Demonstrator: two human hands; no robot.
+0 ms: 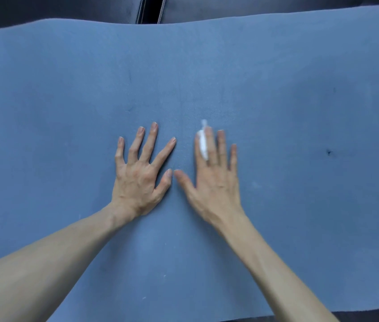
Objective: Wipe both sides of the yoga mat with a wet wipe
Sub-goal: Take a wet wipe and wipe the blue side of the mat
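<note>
I'm pressing my left hand (138, 180) flat, fingers spread, on the blue yoga mat (277, 94) spread out before me, my right hand (214, 180) flat beside it, white wet wipe (203, 145) sticking out between its straight fingers.

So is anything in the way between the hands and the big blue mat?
Nothing visible is. The left hand lies flat with spread fingers right on the blue foam yoga mat. The right hand is flat on it too, with a white wet wipe poking up between its fingers.
</note>
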